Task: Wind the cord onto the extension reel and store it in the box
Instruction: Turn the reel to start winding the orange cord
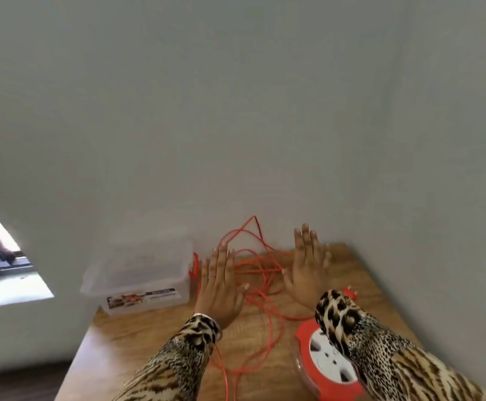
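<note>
The loose orange cord [260, 287] sprawls in tangled loops across the brown wooden desk [267, 380], running back to the wall. The round orange-and-white plastic extension reel [321, 357] lies flat at the near right, partly under a leopard-print sleeve [360, 340]. The left hand [220, 287] and right hand [308, 270] hover above the cord with fingers spread flat, gripping nothing. The clear plastic lidded box [140, 276] sits at the desk's far left.
</note>
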